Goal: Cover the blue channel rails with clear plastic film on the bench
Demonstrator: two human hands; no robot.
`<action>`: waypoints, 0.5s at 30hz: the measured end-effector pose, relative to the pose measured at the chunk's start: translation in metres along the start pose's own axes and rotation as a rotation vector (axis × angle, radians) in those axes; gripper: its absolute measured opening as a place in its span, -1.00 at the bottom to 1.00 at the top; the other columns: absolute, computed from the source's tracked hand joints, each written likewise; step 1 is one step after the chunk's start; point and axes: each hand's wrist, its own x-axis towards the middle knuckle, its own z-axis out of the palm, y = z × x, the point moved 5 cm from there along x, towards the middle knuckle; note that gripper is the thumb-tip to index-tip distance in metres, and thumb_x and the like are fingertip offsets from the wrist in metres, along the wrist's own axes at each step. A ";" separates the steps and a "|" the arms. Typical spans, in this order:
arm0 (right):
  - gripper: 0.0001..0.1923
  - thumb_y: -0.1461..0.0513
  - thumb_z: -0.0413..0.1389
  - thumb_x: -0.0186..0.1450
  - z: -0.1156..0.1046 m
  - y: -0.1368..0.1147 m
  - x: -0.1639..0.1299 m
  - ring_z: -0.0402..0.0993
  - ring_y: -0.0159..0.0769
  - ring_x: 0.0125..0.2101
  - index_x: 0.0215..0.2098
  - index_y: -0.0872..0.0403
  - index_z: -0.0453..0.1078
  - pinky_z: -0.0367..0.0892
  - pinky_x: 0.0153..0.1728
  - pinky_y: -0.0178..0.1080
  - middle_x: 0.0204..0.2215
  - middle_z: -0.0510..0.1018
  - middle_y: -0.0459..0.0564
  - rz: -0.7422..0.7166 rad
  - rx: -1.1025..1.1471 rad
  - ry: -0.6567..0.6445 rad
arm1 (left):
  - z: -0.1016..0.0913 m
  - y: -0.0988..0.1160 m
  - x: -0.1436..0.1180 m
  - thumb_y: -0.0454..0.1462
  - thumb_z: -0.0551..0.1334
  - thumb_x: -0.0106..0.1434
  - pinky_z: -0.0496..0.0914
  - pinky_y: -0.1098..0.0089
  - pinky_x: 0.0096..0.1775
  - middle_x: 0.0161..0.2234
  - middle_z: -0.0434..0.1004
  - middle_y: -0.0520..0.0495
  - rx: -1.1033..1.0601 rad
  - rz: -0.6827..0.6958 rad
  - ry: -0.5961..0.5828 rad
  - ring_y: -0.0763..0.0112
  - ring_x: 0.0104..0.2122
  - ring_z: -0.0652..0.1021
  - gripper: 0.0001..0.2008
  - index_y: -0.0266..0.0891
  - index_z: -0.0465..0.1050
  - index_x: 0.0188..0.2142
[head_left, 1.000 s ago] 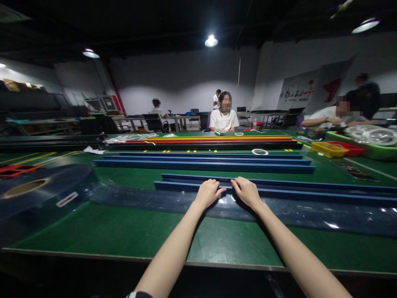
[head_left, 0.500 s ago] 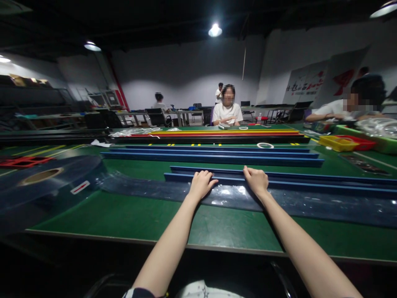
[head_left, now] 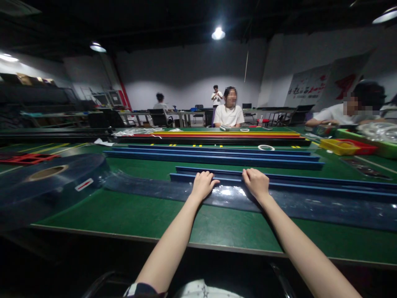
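My left hand [head_left: 203, 185] and my right hand [head_left: 257, 182] lie side by side on a long blue channel strip [head_left: 310, 186] that runs rightward across the green table [head_left: 130, 215]. The fingers of both curl over its near edge, pressing on a band of clear blue film [head_left: 149, 188] beneath it. That film unrolls from a large flat roll [head_left: 46, 182] at the left.
Another pair of long blue strips [head_left: 214, 156] lies further back, then red, yellow and black strips [head_left: 217, 135]. A tape ring [head_left: 266, 147] and yellow and red trays [head_left: 341, 146] sit at right. Other people sit at the far side and right.
My hands have moved apart along the blue strip, the right one sliding rightward. The camera tilted down a little.
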 end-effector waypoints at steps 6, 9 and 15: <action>-0.55 0.13 -0.25 0.34 0.004 -0.050 0.008 0.38 -0.38 -0.38 -0.49 0.07 0.38 -0.01 -0.48 -0.33 -0.46 0.51 -0.02 -0.091 0.096 -0.072 | 0.002 -0.001 0.000 -0.03 0.04 0.25 0.16 0.31 -0.23 -0.31 0.42 -0.07 0.008 -0.011 0.002 0.29 -0.24 0.39 -0.68 -0.21 0.36 -0.34; -0.56 0.13 -0.24 0.34 0.014 -0.063 0.010 0.41 -0.36 -0.37 -0.44 0.08 0.41 0.00 -0.50 -0.33 -0.42 0.52 0.00 -0.112 0.074 -0.142 | 0.002 -0.001 0.000 -0.03 0.03 0.26 0.16 0.31 -0.24 -0.32 0.43 -0.07 0.016 -0.005 0.007 0.30 -0.25 0.39 -0.68 -0.21 0.36 -0.35; -0.45 0.08 -0.28 0.35 0.029 -0.055 0.009 0.45 -0.30 -0.43 -0.43 0.12 0.48 0.04 -0.51 -0.32 -0.44 0.55 0.08 -0.075 0.008 -0.228 | 0.002 -0.003 0.000 0.00 0.04 0.24 0.16 0.32 -0.24 -0.31 0.44 -0.06 0.001 -0.006 0.010 0.30 -0.23 0.40 -0.66 -0.21 0.38 -0.33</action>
